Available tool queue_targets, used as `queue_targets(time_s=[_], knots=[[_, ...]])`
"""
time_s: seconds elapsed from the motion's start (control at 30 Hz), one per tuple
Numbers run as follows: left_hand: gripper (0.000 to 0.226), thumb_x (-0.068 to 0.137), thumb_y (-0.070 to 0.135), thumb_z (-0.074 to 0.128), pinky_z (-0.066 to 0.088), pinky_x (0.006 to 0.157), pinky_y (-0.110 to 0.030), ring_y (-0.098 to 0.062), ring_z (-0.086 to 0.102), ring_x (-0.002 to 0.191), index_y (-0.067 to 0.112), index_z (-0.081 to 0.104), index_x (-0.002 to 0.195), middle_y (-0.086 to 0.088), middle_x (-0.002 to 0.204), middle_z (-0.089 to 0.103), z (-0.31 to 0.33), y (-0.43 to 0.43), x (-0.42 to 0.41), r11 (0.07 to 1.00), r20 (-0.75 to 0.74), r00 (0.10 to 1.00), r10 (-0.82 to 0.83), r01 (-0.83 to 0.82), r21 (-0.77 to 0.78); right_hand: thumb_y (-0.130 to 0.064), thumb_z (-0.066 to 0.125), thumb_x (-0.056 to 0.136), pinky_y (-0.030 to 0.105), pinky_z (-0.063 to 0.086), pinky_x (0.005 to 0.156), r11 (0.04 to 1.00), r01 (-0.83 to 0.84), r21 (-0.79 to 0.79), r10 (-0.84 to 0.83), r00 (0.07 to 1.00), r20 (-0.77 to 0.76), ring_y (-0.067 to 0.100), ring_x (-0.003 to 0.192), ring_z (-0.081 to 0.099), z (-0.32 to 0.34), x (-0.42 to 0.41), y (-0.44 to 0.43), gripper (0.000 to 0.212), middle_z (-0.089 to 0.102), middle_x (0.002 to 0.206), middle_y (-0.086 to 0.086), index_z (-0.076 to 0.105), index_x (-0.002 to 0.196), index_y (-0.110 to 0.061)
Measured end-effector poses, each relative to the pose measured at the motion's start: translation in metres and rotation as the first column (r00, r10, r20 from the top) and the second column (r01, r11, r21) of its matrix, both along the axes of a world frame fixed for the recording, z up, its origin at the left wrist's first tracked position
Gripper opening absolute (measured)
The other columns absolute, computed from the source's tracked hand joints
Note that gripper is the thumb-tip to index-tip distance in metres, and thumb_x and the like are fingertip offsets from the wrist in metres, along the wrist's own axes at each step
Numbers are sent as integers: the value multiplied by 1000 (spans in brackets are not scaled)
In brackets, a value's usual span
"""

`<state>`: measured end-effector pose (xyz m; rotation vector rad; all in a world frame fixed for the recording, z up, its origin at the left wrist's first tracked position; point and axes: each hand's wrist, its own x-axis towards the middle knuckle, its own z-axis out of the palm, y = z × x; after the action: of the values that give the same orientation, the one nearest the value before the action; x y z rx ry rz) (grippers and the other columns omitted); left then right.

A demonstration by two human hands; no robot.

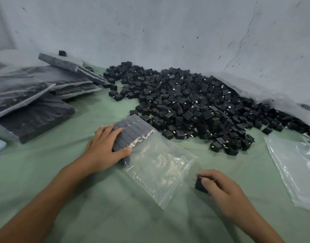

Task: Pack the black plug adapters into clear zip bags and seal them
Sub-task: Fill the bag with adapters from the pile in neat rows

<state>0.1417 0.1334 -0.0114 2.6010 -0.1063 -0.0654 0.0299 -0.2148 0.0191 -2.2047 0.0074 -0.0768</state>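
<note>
The left hand (105, 148) lies flat, fingers straight, on the adapters in the bag (150, 155). The right hand (222, 190) pinches one adapter (200, 184) just right of the bag; beyond it sits the pile (194, 104).

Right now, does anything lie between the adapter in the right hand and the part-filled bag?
Nothing visible: only bare green cloth separates the adapter in the right hand from the zip bag, which the left hand presses.

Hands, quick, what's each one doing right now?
Left hand: open, fingers flat on the bagged adapters.
Right hand: closed, pinching one loose adapter.
</note>
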Motion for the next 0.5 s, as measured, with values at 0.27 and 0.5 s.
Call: queue_targets(time_s=[0.27, 0.5], knots=[[115, 58, 96, 27, 6, 123, -48, -12, -15, 152, 40, 14, 157, 12, 168, -4, 0, -1, -2, 1000, 5, 1000, -10, 10, 6, -10, 59, 97, 28, 55, 54, 661, 114, 741, 224, 913, -340, 18, 67, 66, -8, 20, 76, 21, 71, 85, 11, 73, 113, -8], [114, 59, 97, 24, 5, 122, -50, -12, -18, 152, 40, 10, 158, 12, 167, -8, 1, 1, -2, 999, -14, 999, -33, 33, 24, 13, 54, 88, 30, 60, 82, 401, 203, 894, 367, 858, -359, 31, 102, 71, -6, 71, 106, 33, 67, 118, 28, 63, 120, 10]])
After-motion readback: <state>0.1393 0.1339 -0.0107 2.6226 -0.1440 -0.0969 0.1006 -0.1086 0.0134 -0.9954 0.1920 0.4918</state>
